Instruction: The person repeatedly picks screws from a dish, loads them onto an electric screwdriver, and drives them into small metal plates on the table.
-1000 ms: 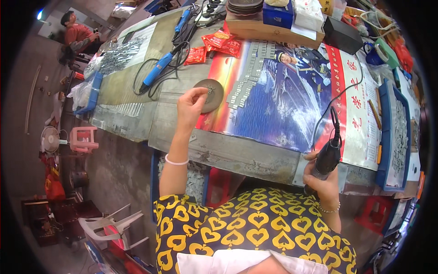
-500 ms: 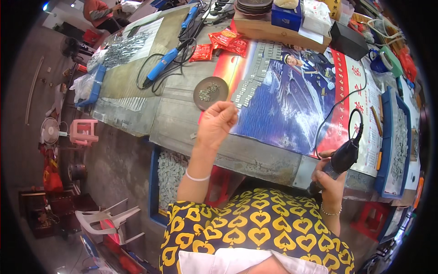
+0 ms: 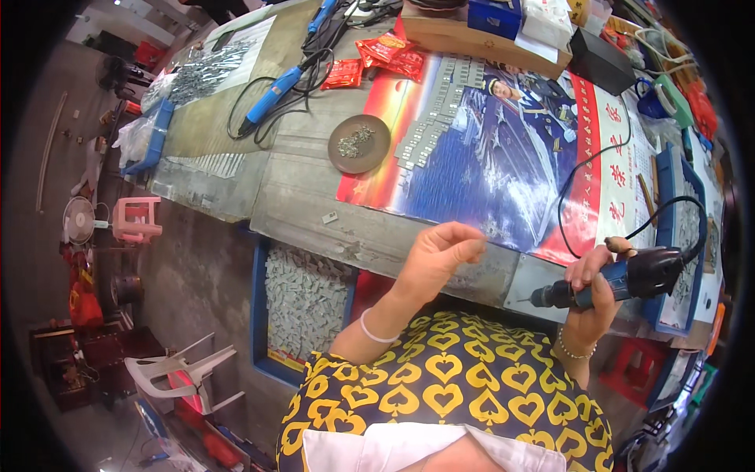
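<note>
My left hand [image 3: 442,258] is above the table's front edge, thumb and fingertips pinched together; whatever they hold, if anything, is too small to make out. My right hand [image 3: 591,293] grips a black and blue electric screwdriver [image 3: 616,281], lying nearly level, its bit pointing left toward my left hand. A black cord runs from its rear end. Beyond my left hand, a round brown dish [image 3: 368,160] holds small metal screws [image 3: 356,141]. Rows of small grey metal parts [image 3: 429,130] lie on the poster [image 3: 464,185]. One loose small part [image 3: 329,217] rests near the table's front edge.
Blue electric screwdriver [image 3: 271,98] with cords and red packets [image 3: 342,74] lie farther back. A blue bin [image 3: 261,315] of grey parts stands below the table's edge; a blue tray [image 3: 667,177] is at right. A wooden box [image 3: 472,39] stands at the back.
My left hand has moved from beside the brown dish rightward and nearer to me, still pinched. My right hand has turned the screwdriver from steeply slanted to nearly level, bit leftward.
</note>
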Action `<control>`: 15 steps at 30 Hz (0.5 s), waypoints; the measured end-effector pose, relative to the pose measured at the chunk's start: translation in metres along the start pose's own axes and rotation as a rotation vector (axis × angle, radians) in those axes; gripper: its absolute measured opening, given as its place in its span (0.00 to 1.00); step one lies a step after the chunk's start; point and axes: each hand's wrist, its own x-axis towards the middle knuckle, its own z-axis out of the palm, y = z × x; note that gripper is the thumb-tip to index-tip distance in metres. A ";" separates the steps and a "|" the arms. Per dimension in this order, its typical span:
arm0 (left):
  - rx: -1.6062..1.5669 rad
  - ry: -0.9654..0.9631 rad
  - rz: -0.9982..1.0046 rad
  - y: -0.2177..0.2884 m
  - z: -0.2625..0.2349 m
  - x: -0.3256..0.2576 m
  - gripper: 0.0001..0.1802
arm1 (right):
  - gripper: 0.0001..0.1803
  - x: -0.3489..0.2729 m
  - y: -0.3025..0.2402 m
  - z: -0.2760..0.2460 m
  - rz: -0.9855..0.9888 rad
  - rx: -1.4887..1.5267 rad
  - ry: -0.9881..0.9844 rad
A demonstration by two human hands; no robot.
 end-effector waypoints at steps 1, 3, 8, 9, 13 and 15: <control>-0.005 0.000 -0.007 0.000 0.004 -0.002 0.06 | 0.27 0.000 -0.001 0.000 0.004 -0.006 0.005; 0.303 0.037 0.103 0.002 0.011 -0.007 0.07 | 0.28 0.001 -0.005 0.006 -0.088 0.033 0.031; 0.695 0.026 0.402 0.001 0.026 -0.010 0.11 | 0.28 0.001 -0.015 0.010 -0.288 0.128 0.038; 0.789 0.021 0.473 0.003 0.029 -0.011 0.13 | 0.28 -0.001 -0.017 0.011 -0.277 0.119 0.045; 0.880 0.010 0.622 -0.006 0.032 -0.008 0.21 | 0.26 -0.003 -0.019 0.017 -0.396 0.199 -0.043; 0.896 0.009 0.679 -0.012 0.030 -0.007 0.23 | 0.26 -0.002 -0.021 0.018 -0.421 0.191 -0.160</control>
